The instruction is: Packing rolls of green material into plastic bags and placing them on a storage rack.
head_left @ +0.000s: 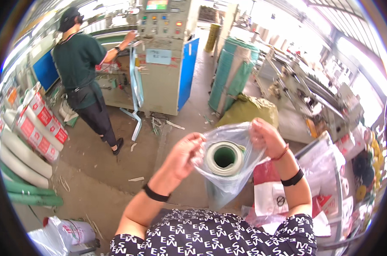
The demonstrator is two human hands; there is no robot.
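Note:
In front of me stands a roll of pale green-white sheet material [212,164], its hollow end facing up and dark green inside. A clear plastic bag [227,186] hangs around the upper part of the roll, its mouth stretched between my hands. My left hand [186,154] pinches the bag's edge on the left side of the roll. On the right, my right hand [266,137] grips the opposite edge, a little higher and farther away. The lower end of the roll is hidden by the bag and my body.
A co-worker [82,64] stands at a machine with a control panel [161,25] at the far left. Wrapped rolls [35,123] lean at the left. Beyond my hands are an olive sack [249,112] and a tall green roll [232,72]. Printed bags [268,198] lie at the right.

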